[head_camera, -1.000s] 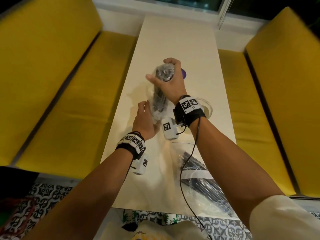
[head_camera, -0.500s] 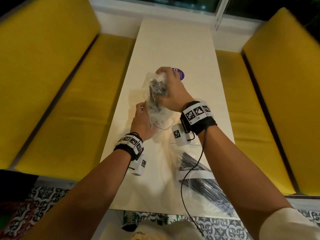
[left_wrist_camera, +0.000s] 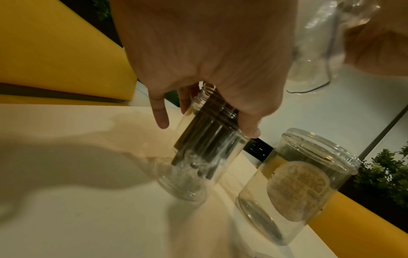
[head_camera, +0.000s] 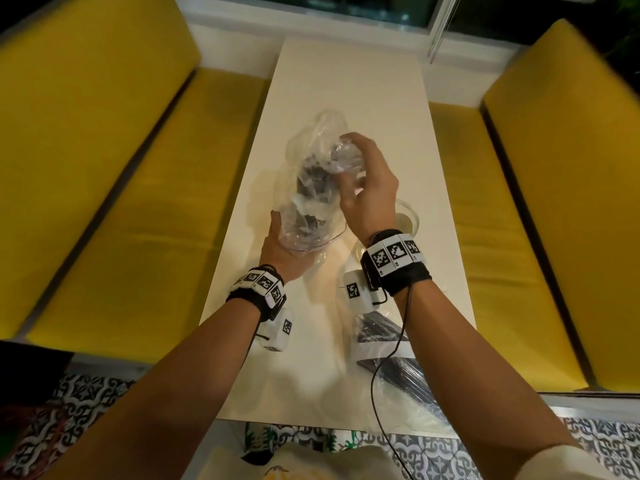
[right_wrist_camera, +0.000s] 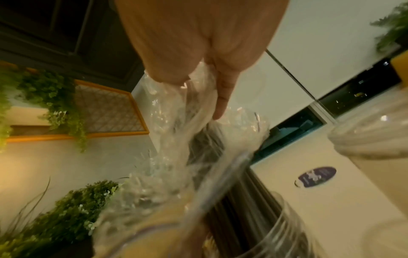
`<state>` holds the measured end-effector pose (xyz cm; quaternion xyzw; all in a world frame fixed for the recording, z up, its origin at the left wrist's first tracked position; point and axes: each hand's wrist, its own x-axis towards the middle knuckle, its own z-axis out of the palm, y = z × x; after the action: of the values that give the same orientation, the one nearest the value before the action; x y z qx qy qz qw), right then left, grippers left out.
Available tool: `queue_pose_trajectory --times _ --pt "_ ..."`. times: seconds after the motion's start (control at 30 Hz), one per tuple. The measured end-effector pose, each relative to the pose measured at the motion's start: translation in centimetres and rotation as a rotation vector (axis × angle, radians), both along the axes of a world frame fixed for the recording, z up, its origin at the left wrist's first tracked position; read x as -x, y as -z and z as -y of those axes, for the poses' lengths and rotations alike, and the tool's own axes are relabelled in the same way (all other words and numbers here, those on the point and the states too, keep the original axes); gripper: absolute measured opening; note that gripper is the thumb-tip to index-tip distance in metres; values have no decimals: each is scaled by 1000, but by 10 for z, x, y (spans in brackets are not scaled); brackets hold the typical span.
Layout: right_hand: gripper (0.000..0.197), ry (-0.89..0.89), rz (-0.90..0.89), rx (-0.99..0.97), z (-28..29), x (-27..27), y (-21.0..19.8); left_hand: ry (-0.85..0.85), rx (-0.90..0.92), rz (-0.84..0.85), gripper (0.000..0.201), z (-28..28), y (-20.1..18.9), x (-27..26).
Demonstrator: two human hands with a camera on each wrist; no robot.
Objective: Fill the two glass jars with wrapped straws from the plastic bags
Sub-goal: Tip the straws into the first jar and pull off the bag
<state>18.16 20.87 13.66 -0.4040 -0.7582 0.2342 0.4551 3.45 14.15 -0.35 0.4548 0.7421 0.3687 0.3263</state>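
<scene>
The left hand [left_wrist_camera: 209, 57] gripped a tilted glass jar [left_wrist_camera: 198, 157] near its rim, dark wrapped straws [left_wrist_camera: 203, 139] already inside it. The right hand [head_camera: 367, 188] pinched a crumpled plastic bag [head_camera: 311, 188] just above that jar. A second, empty jar [left_wrist_camera: 298, 185] stood beside it on the white table [head_camera: 346, 81]; the clinging bag could drag straws back out or tip the tilted jar.

Yellow bench cushions [head_camera: 114, 209] fill the left and right of the head view. Patterned floor tiles [head_camera: 72, 407] lie along the bottom edge. Round purple sticker [right_wrist_camera: 316, 176] on the white desk [head_camera: 349, 81], lower right of the right-wrist view. Green foliage [right_wrist_camera: 53, 94], possibly artificial, at left.
</scene>
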Motion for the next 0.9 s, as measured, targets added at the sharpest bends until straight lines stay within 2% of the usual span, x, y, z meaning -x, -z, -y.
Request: queue_pose_trajectory --times 0.13,0.23,0.3,0.33,0.43,0.5,0.57,0.6,0.63,0.7,0.77,0.83,0.9 --pt "41 67 -44 7 2 -2 -1 29 35 -20 83 -1 -17 -9" --pt "40 91 -17 12 1 -5 -10 8 50 -37 74 4 -21 -10" --pt "39 141 -73 -17 3 -8 -16 -23 65 -37 55 -1 -21 -8" --pt "39 141 -76 -19 3 -8 -19 -40 50 -38 52 -1 -23 -8" --pt "40 122 -84 45 11 -15 -32 -9 52 -111 81 0 -20 -5" --pt "39 151 -175 -2 19 -19 -42 19 -10 -61 88 1 -25 0" --pt "38 157 -267 -58 29 -24 -53 25 -53 -83 105 9 -27 9" --pt "38 158 -303 -85 35 -28 -58 10 -61 -94 103 16 -26 14" --pt "39 165 -331 -118 42 -31 -63 -35 -77 -90 89 22 -26 19" --pt "36 154 -357 -189 55 -38 -67 -162 -207 -84 49 36 -33 28" --pt "29 126 -356 -197 72 -42 -60 -325 -340 3 23 50 -50 37" --pt "26 100 -326 -149 90 -42 -42 -383 -448 119 17 65 -71 39" --pt "26 88 -249 -83 108 -38 -13 -293 -499 158 20 80 -86 32"
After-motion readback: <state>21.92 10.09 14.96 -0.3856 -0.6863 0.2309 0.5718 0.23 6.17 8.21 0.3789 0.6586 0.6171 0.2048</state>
